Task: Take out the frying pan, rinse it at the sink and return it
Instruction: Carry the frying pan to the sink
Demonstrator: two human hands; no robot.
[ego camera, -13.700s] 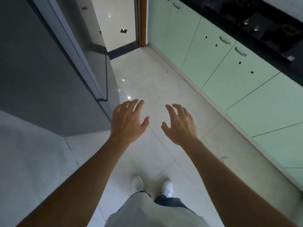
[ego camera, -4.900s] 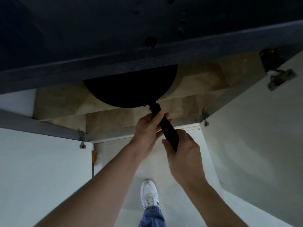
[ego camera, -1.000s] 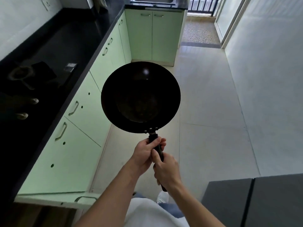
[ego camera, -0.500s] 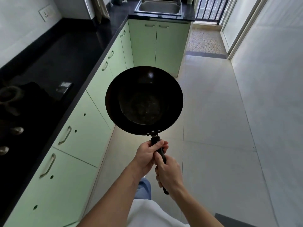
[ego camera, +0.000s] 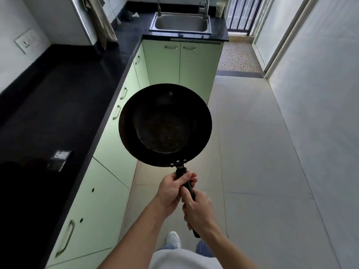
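Galley kitchen, seen from above the hands. Black tabletop (ego camera: 58,98) runs along the left w/ pale green cabinets (ego camera: 108,152) below; steel sink (ego camera: 180,24) sits at the far end, faucet (ego camera: 206,6) at its far right corner. Cloth (ego camera: 101,22) hangs far left. Tiled floor (ego camera: 262,152) between pan and sink is open. Frying pan (ego camera: 165,125), black, held level in mid-air over the floor, well apart from the sink. Left hand (ego camera: 172,191) grip wrapped tight on the handle (ego camera: 187,184) nr the rivets; right hand (ego camera: 198,210) grip closed on it just behind.
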